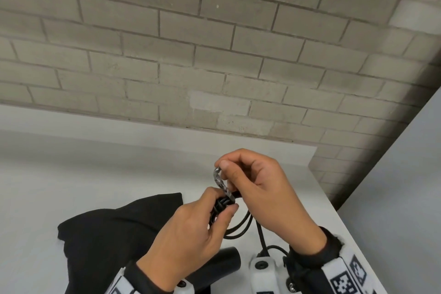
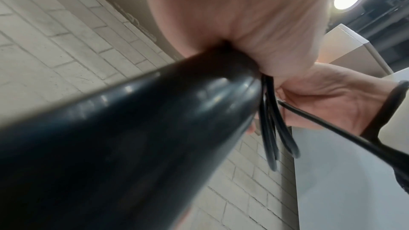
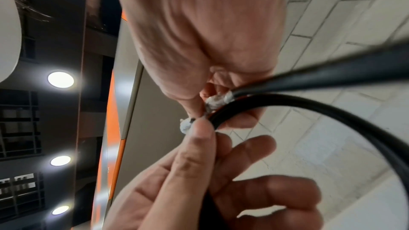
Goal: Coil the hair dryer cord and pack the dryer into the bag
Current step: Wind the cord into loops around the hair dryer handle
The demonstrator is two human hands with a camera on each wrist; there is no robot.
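My left hand [image 1: 224, 206] grips the bundled loops of the black cord [image 1: 241, 227] above the white table. My right hand [image 1: 224, 167] pinches a grey patterned tie [image 1: 220, 180] that runs down to the bundle. In the right wrist view the tie [image 3: 218, 100] lies around the cord [image 3: 332, 111], and my right fingertips [image 3: 199, 132] pinch its free end. The black hair dryer [image 1: 229, 262] is partly hidden under my left wrist; in the left wrist view the dryer [image 2: 132, 137] runs out of my fist beside the cord loops [image 2: 270, 128]. The black bag [image 1: 107, 234] lies flat at the left.
The white table [image 1: 71, 162] ends at a grey brick wall [image 1: 214, 55] behind, and its right edge [image 1: 334, 205] is close to my right hand. A grey panel [image 1: 405, 198] stands beyond that edge.
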